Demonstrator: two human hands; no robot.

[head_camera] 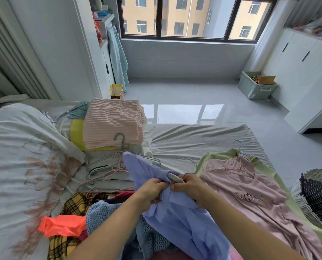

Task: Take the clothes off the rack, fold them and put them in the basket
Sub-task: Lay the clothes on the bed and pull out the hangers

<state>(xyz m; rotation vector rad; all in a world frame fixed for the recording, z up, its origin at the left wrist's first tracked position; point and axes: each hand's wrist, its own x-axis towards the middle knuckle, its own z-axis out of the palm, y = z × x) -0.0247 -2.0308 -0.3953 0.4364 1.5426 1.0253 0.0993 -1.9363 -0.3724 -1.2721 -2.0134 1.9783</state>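
Across the bed [194, 139], laundry lies in stages: a folded pink ribbed blanket [113, 122], a heap of unfolded clothes [77, 218], a pink T-shirt [250, 196] on its hanger, and bare hangers [107, 166]. Nothing visibly folded sits in the wicker basket [303, 201], so most work seems left. Centrally, the left hand [152, 192] bunches a lilac shirt [175, 218] while the right hand [190, 186] pinches its grey hanger [174, 177].

Woven wicker basket [306, 192] cut off by right edge, contents unclear. White hanger [175, 178] mostly buried in lilac-blue shirt [184, 222]; hook hidden. Left hand [152, 192] fingertips tucked into fabric. Yellow plaid garment [73, 203] partly covered. Storage bin [257, 87] contents too small to tell.
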